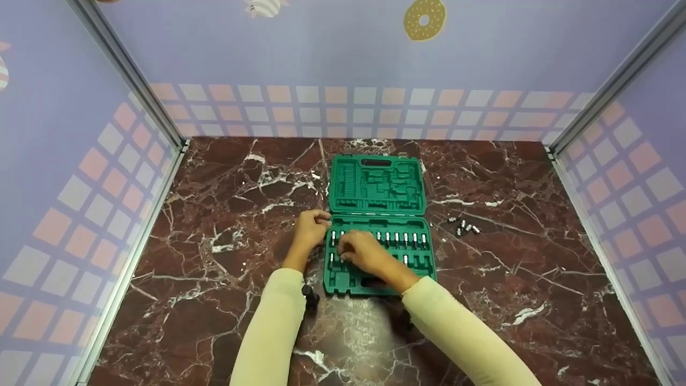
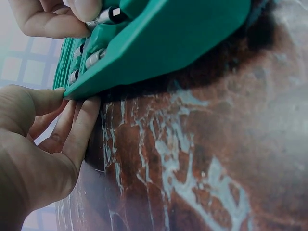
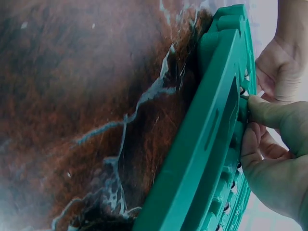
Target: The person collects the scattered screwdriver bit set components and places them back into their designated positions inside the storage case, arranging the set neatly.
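Note:
A green socket case [image 1: 378,185] lies spread out on the table, its lid away from me and its tray nearer. Along the tray stands a row of metal sockets [image 1: 396,239], with a few more in the row below. My left hand [image 1: 311,231] holds the tray's left edge, thumb on the rim and fingers below it in the left wrist view. Over the tray's left part, my right hand [image 1: 363,251] pinches a small metal socket [image 2: 111,17] at one of the slots. In the right wrist view its fingertips hide the socket.
Several loose sockets [image 1: 465,227] lie on the marbled table [image 1: 514,300] right of the case. Patterned panels [image 1: 353,64] enclose the back and both sides. A dark wrist device [image 1: 310,295] sits at the left sleeve.

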Demonstrator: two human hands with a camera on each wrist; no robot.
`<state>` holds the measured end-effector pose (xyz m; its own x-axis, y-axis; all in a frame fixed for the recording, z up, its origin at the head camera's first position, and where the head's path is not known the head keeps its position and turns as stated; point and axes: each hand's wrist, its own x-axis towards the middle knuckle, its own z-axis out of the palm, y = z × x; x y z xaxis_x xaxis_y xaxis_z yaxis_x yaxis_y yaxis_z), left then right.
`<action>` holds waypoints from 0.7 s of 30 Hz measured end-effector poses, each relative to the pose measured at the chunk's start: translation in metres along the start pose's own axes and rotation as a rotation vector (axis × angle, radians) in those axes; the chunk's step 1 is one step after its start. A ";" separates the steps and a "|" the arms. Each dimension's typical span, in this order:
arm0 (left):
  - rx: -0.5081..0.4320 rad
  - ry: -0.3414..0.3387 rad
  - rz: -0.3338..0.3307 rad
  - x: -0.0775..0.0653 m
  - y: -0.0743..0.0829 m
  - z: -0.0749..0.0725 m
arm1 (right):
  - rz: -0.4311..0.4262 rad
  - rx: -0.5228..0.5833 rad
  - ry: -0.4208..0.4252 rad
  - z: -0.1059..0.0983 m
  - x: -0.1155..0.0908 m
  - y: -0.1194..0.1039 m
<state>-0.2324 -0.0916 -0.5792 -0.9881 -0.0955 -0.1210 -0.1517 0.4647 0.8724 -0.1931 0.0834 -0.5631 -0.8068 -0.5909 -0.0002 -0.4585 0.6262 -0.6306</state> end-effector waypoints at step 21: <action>0.006 -0.012 -0.030 -0.001 0.001 -0.001 | 0.071 0.151 0.086 -0.027 -0.021 0.011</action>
<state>-0.2314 -0.0922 -0.5777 -0.9833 -0.0989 -0.1531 -0.1817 0.4671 0.8653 -0.1910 0.1165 -0.5488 -0.8668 -0.4986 0.0135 -0.3437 0.5774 -0.7406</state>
